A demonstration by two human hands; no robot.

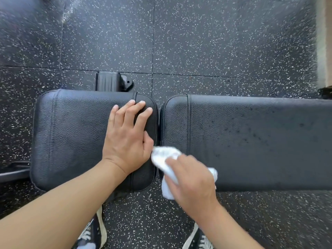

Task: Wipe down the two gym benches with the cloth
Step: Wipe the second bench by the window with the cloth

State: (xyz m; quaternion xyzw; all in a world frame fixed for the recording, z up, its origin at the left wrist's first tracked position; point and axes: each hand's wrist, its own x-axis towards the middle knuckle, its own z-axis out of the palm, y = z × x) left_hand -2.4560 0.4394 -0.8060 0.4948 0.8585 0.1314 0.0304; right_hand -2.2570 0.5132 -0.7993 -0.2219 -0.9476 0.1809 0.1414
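Down on the dark rubber floor, speckled white and cut by thin tile seams, two black padded benches with pebbled leather-look covers sit end to end, a narrow gap between them. Furthest left, a dark metal bar pokes out from under the left bench, and behind that bench's far edge stands a black ribbed foot with a small bolted bracket. No brand, label or writing can be read on either pad or on the frame parts. Lying flat on the right end of the left bench is the left hand, palm down, fingers straight and slightly spread, the fingertips reaching the stitched seam near the rounded end, holding nothing. Just beside its thumb, over the gap and the near corner of the right bench, is the crumpled white cloth, blurred at its edges. It is gripped by the right hand, fingers curled over the bundle and pressing it onto the pad's left end, with cloth showing on both sides of the hand. The right bench runs on past the picture's right edge, its surface dotted with small dark spots. At the bottom, between the forearms, two dark shoes with white soles and laces stand on the floor. A pale strip runs along the upper right edge.
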